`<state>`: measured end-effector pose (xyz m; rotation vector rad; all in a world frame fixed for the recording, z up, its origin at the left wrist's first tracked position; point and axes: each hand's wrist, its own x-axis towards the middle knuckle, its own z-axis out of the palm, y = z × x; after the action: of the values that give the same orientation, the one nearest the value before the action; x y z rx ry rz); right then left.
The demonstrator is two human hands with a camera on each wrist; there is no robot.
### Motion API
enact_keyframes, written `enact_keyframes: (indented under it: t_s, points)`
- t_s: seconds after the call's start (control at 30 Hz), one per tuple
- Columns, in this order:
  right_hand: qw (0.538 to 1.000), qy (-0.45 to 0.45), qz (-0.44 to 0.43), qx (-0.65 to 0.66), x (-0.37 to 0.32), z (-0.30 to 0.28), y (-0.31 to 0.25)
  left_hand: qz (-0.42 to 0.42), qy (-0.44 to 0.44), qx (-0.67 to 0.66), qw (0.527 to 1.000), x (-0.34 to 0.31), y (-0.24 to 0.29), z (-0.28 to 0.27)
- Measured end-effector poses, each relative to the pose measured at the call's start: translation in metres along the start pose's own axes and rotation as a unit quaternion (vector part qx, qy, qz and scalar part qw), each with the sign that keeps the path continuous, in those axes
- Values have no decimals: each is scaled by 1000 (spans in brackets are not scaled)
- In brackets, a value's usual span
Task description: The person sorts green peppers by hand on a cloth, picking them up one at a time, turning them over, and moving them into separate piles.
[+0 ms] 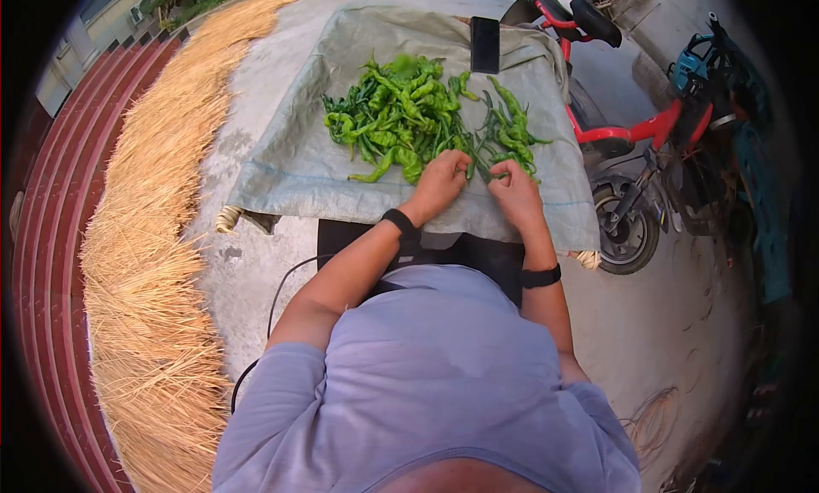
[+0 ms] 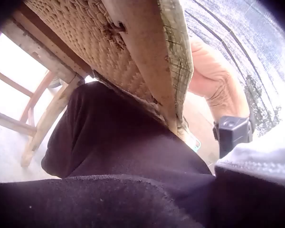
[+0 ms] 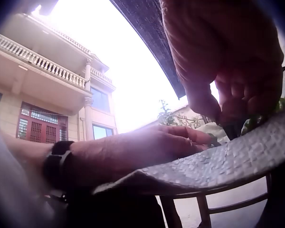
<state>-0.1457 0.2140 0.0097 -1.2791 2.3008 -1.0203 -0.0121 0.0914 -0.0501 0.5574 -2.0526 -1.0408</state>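
Note:
In the head view, a heap of wrinkled green peppers (image 1: 401, 109) lies on a grey-green woven sheet (image 1: 316, 190) over a table. A smaller group of peppers (image 1: 514, 122) sits to its right. At the near edge of the peppers my left hand (image 1: 439, 186) has curled fingers at a green pepper, its fingertips showing a bit of green in the right wrist view. Close beside it, my right hand (image 1: 517, 196) pinches a dark green pepper between thumb and fingers. Black bands circle both wrists. The right wrist view shows the right hand (image 3: 223, 57) above the left hand (image 3: 133, 149).
A black phone (image 1: 485, 45) lies at the sheet's far edge. Right of the table stands a red bike (image 1: 631, 133). Straw (image 1: 153, 237) is spread along the left. Under the sheet, the left wrist view shows a woven tabletop (image 2: 95, 42) with a wooden frame and dark-clothed knees.

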Motion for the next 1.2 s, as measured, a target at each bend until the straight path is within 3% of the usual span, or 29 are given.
enact_keyframes:
  t_s: [0.1, 0.27, 0.37, 0.47, 0.53, 0.63, 0.83, 1.2]
  points:
    - [992, -8, -14, 122, 8, -13, 10, 21, 4, 42, 999, -1, 3, 2]
    - [975, 94, -31, 201, 12, -39, 4, 24, 15, 156, 987, -8, 18, 5]
    - [954, 269, -109, 82, 10, -33, 2, 9, 19, 211, 977, -8, 16, 14]
    - [978, 178, -106, -1, -4, -28, 0, 27, 12, 221, 975, -7, 6, 17]
    - [996, -32, -86, 6, -10, -25, -1, 35, 17, 214, 976, -7, 5, 16]
    - [926, -198, -310, -82, -22, -11, 7, 39, 19, 204, 978, -7, 1, 14]
    - [904, 2, -377, -200, -45, 15, 1, 22, 19, 194, 981, -6, 2, 15]
    - [879, -68, -431, -194, -49, -6, -20, 10, -36, 215, 976, -5, 24, 7]
